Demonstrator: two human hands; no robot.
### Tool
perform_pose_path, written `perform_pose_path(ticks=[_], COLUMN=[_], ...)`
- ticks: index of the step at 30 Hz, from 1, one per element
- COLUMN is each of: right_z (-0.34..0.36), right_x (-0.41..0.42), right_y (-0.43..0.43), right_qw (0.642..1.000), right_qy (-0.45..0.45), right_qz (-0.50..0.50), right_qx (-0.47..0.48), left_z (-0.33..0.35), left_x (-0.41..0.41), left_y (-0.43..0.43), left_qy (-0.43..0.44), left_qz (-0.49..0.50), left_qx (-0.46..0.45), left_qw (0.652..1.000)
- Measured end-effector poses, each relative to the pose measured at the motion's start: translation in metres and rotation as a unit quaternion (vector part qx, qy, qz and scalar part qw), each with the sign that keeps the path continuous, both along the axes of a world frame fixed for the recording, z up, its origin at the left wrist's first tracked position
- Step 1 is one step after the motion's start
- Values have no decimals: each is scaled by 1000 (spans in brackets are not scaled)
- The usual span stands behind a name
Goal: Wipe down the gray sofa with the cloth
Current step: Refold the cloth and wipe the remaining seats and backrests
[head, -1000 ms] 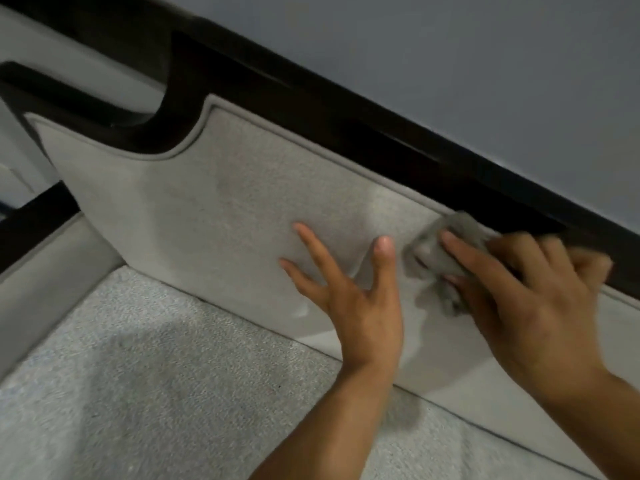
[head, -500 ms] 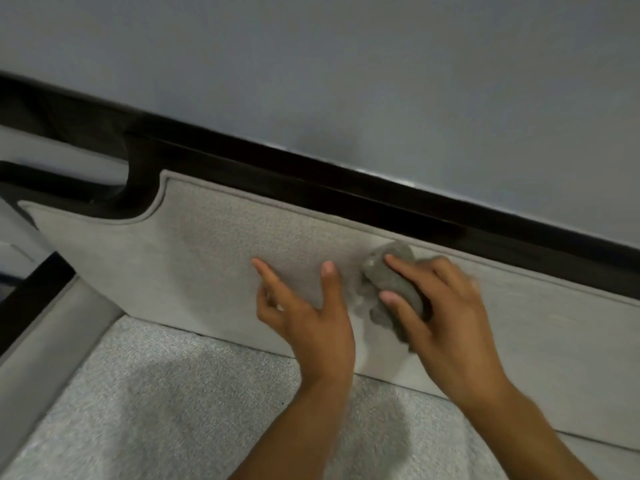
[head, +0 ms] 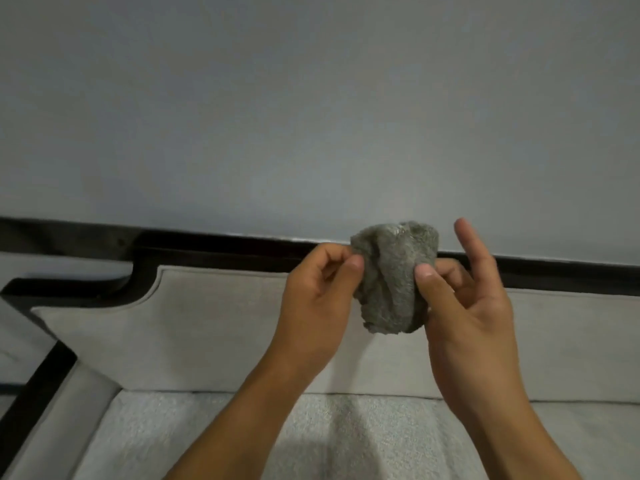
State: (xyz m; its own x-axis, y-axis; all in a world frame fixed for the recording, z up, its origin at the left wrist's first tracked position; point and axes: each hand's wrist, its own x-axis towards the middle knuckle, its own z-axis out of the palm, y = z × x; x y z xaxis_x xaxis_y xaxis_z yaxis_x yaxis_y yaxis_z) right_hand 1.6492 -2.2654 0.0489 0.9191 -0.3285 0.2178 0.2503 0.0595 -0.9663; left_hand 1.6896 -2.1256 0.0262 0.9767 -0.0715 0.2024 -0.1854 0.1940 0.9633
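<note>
A small bunched grey cloth (head: 394,275) hangs in the air in front of the gray sofa's back cushion (head: 194,327), clear of the fabric. My left hand (head: 318,299) pinches the cloth's left edge between thumb and fingertips. My right hand (head: 467,306) pinches its right side with the thumb, while its index finger points up. Both forearms reach up from the bottom of the head view over the seat cushion (head: 173,434).
A dark wooden frame (head: 207,247) runs along the top of the sofa back and down the left armrest (head: 38,386). A plain grey-blue wall (head: 311,98) fills the upper half of the view.
Both hands have left the sofa back. The right hand lifted the cloth off the cushion and the left hand, which lay flat on the fabric, now pinches the cloth too. The view has tilted upward.
</note>
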Motion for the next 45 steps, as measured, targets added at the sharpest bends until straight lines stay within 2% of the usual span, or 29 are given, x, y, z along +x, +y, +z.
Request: perform_pose_path(ticks=[2,5,8,12,16,21,24,31,35,41,45], right_z=[30,74,118,185,242,300,327,366,376,373,367], right_x=[-10,-29,-52,-85,-120,-167,-198,-285,-341,-440,-516], right_y=[-3,-4,-8,-15,-20,-22,-23,-51,-78,-143,-197], right_qw=[999,999,999,997,993,985,985,975,973,966,955], right_qy=[6,15,10,11,17,32,23,102,92,109,122], right_qz=[8,41,49,26,-4,-33,-44,-86,-135,-184,-247], right_qx=[31,25,3,-67,-115,-164,-163,-177,-163,-142,-113], left_z=[32,77,119,182,235,291,314,353,364,363,356], left_x=[-9,-24,-35,-50,-68,-102,-117,-163,-197,-256,-307], left_y=[-1,-4,-3,3,5,-3,-9,-55,-97,-181,-249], left_qy=[-6,-29,-77,-107,-143,-180,-184,-203,-209,-294,-289], left_qz=[-41,-95,-89,-89,-106,-112,-109,-155,-188,-226,-278], left_qx=[-25,-27,4,-8,36,16,-8,-15,-5,40,48], left_qw=[999,995,993,990,983,977,977,967,960,928,915])
